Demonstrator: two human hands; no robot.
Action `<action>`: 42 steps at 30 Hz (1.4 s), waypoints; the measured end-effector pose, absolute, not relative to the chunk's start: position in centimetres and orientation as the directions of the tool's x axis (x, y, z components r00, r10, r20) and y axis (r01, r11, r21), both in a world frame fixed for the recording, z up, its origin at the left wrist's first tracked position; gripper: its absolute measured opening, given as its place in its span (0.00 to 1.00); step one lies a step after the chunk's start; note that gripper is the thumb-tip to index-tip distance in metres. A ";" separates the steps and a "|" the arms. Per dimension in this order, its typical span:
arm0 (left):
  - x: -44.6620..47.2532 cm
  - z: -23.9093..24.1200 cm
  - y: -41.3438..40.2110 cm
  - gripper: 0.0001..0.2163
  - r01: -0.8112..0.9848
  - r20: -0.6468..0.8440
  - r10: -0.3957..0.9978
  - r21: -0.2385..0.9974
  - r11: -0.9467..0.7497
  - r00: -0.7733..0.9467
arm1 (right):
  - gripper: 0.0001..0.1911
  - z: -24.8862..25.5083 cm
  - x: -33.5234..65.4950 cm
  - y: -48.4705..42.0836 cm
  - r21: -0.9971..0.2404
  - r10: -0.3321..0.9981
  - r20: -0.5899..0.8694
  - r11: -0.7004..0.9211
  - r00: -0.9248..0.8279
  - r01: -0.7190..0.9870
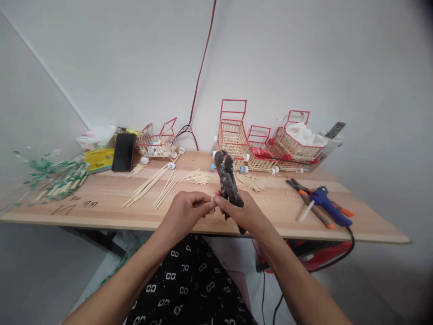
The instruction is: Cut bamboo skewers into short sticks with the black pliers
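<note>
My right hand (pixel 244 211) is closed around the handles of dark pliers (pixel 228 180), whose jaws point up and away over the wooden table (pixel 111 212). My left hand (pixel 185 208) pinches a short pale stick piece (pixel 212 201) at its fingertips, touching the fingers of the right hand. Both hands hover at the table's near edge, above my lap. Long bamboo sticks (pixel 150 183) lie on the table just beyond the left hand.
Red-and-wood stick baskets (pixel 267 144) stand along the wall, a smaller one (pixel 158 142) to the left. A black phone (pixel 123 151) and stick packets (pixel 64 180) lie at left. A blue glue gun (pixel 326 205) and orange-handled pliers (pixel 311 198) lie at right.
</note>
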State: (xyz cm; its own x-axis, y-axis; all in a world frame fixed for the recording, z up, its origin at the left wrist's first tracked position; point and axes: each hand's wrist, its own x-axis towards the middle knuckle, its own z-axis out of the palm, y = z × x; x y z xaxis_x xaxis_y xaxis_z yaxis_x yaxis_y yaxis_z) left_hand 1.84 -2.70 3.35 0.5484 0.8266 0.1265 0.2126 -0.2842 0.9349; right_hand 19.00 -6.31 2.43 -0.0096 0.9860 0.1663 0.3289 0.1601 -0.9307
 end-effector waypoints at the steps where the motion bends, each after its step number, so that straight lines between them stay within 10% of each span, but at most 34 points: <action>1: 1.9 3.3 -2.6 0.11 0.220 0.117 0.823 0.934 -0.281 0.555 | 0.10 2.4 18.9 -6.2 -0.911 0.981 0.192 0.182 -0.011 0.371; 20: 0.1 0.6 -2.9 0.13 -0.025 -0.096 0.727 0.988 0.154 0.680 | 0.13 0.4 19.3 -4.8 -0.915 0.991 0.122 0.089 0.061 0.394; 29: 1.5 -0.2 -3.3 0.09 0.028 -0.025 0.856 1.000 0.012 0.516 | 0.11 0.4 17.7 -5.0 -0.842 0.975 0.198 0.117 0.099 0.526; 42: -0.5 1.6 -4.5 0.08 -0.075 0.012 0.871 0.997 0.029 0.491 | 0.30 3.0 21.6 -9.3 -0.850 0.950 -0.152 0.015 -0.273 0.526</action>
